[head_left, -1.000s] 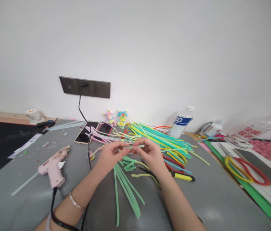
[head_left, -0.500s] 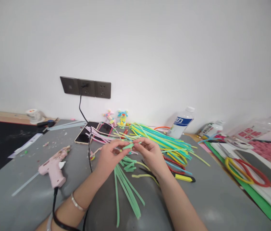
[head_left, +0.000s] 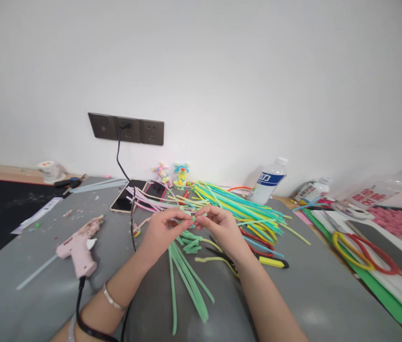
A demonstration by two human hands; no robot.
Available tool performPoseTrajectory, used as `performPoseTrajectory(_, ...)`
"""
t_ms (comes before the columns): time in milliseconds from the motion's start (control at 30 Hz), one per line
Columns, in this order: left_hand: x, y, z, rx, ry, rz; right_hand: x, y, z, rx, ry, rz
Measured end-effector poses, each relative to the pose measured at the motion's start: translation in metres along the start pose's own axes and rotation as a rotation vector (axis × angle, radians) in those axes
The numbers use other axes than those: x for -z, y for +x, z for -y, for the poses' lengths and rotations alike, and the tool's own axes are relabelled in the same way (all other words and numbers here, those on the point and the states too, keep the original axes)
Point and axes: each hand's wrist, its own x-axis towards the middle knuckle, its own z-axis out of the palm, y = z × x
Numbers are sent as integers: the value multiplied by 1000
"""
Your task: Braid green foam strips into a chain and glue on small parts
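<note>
My left hand [head_left: 167, 232] and my right hand [head_left: 220, 228] meet at the middle of the table, fingertips pinched close together. Between them is a short piece of green pipe cleaner [head_left: 194, 219], mostly covered by the fingers. Just below lie several short green pipe cleaner pieces [head_left: 191, 244] and a fan of long green pipe cleaners [head_left: 188, 285]. Behind my right hand spreads a big bundle of yellow and teal pipe cleaners [head_left: 244, 209]. Pink pipe cleaners [head_left: 144, 200] lie behind my left hand.
A pink glue gun [head_left: 81, 247] lies at left, its black cord [head_left: 80, 304] crossing my left forearm. Pliers with a yellow grip [head_left: 272, 261] sit beyond my right wrist. Scissors [head_left: 365, 254], a bottle [head_left: 268, 183], phones [head_left: 126, 202] and two small figures [head_left: 181, 175] stand or lie around.
My fingertips have drawn closer around the green piece, so less of it shows. Both hands stay in nearly the same place; the view shifts very slightly.
</note>
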Motion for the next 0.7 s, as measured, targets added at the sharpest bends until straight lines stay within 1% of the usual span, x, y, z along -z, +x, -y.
performPoseTrajectory(100, 1, 0, 0, -38, 44, 45, 4, 0, 0, -31, 2, 46)
performPoseTrajectory(200, 2, -1, -1, -77, 62, 67, 6, 0, 0, -46, 30, 69)
performPoseTrajectory(333, 4, -2, -1, -127, 89, 72, 6, -1, 1, -97, 141, 97)
performPoseTrajectory(433, 7, -1, -2, -165, 102, 102, 6, -3, 4, -162, 221, 133)
performPoseTrajectory(700, 9, -2, -12, -252, 64, 291, 12, -8, 11, -268, 293, 291)
